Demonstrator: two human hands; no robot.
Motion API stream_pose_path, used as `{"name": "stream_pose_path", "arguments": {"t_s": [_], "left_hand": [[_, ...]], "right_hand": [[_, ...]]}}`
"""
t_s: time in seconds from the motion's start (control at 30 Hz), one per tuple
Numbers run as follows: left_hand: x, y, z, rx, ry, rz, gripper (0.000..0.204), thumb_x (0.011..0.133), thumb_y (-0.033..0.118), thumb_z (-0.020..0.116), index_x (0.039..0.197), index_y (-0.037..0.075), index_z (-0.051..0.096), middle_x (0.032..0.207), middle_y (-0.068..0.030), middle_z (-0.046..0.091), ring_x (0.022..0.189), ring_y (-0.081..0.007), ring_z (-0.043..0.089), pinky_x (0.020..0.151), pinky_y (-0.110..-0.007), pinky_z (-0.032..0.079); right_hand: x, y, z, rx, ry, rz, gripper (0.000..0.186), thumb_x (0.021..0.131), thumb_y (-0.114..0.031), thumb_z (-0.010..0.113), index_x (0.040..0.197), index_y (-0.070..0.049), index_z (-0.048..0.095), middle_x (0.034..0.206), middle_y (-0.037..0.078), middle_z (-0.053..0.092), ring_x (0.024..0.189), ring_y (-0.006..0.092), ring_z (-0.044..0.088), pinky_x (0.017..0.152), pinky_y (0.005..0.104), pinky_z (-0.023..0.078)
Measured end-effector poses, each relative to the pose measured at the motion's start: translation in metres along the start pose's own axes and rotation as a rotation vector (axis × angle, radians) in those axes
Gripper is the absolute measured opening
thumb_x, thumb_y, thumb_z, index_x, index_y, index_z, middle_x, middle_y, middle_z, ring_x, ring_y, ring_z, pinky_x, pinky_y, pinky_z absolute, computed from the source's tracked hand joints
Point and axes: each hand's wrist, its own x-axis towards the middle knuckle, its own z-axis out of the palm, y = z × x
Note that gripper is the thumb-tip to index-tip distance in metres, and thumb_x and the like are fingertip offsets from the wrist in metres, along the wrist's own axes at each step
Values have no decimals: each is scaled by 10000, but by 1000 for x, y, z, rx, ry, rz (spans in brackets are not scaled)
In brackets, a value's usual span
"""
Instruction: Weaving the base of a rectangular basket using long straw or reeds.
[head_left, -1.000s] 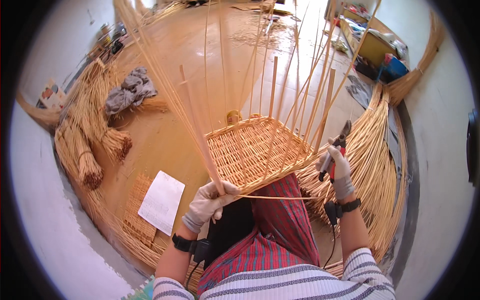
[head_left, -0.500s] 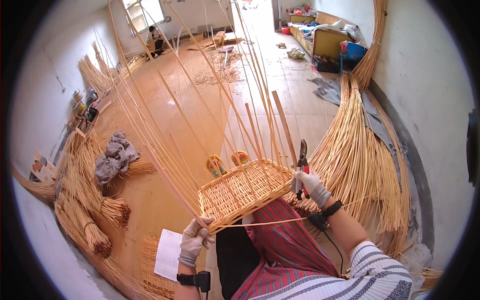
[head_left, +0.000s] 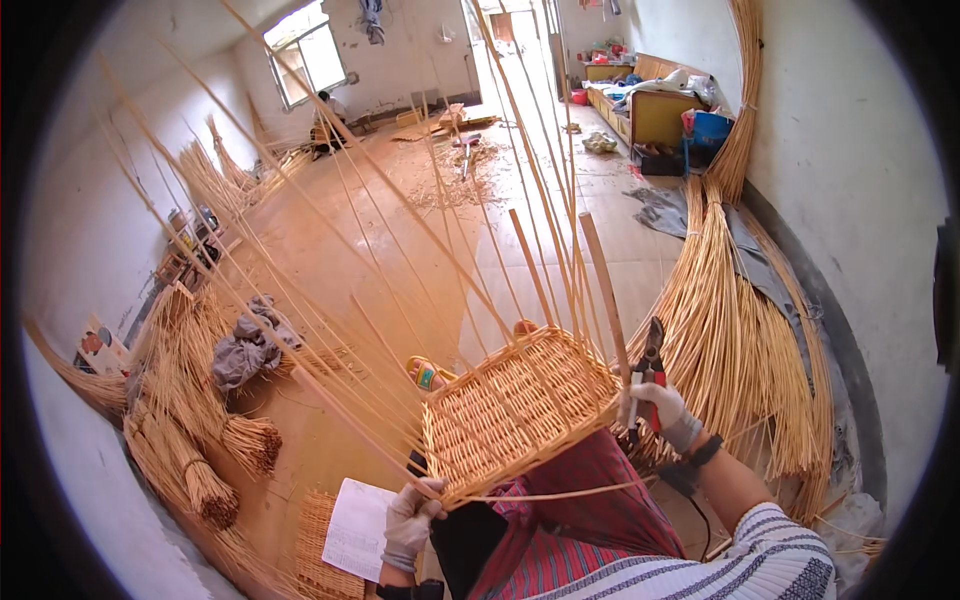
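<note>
A half-woven wicker basket (head_left: 520, 408) rests at my lap, its flat base tilted into sight and long bare stakes fanning upward and away. My gloved left hand (head_left: 410, 518) is closed on the near left corner of its rim. At the right corner, my gloved right hand (head_left: 668, 412) holds pruning shears (head_left: 650, 365), blades upward, and its fingers meet the basket edge. A thick corner stick (head_left: 604, 290) rises beside the shears. One loose willow rod (head_left: 560, 493) runs from the left corner across my lap toward the right.
Long willow bundles (head_left: 720, 350) lean along the right wall. Tied bundles (head_left: 205, 490) and a grey cloth (head_left: 250, 350) lie at left. A written sheet (head_left: 357, 525) rests on a woven panel (head_left: 318, 555). Far back, a person (head_left: 328, 125) sits near the window.
The basket has tipped, so more of its woven base shows. Both hands sit lower and farther right in the picture, still holding. The view has shifted, bringing in more of the window.
</note>
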Motion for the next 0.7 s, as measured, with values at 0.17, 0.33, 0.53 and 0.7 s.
{"name": "stream_pose_path", "arguments": {"t_s": [0.17,0.33,0.53,0.7], "left_hand": [[-24,-2,3,-53,95,-12,353,940,-141,588,1250,4,674,1171,-93,722,856,-125,668,735,-262,585],[-39,-26,-13,80,152,-208,257,982,-9,627,1231,53,649,1020,-38,681,741,-110,640,593,-240,541],[-9,-40,19,365,359,-215,462,936,10,656,1385,65,557,1073,-68,663,710,-146,646,546,-290,540],[13,-50,44,887,566,361,557,892,40,705,1429,147,604,1240,-152,644,1039,-298,652,880,-405,548]], "right_hand": [[-23,18,18,77,96,30,469,946,-110,605,1388,32,536,860,147,705,745,281,725,679,425,616],[-39,81,20,62,160,110,276,943,-117,600,1181,21,577,815,166,709,705,320,724,643,457,618],[-15,116,9,145,333,234,194,987,-183,605,1073,-9,602,797,160,701,679,340,729,648,479,636],[11,109,12,-106,292,215,172,985,-162,652,1030,-9,587,834,169,720,668,305,727,607,439,632]]}}
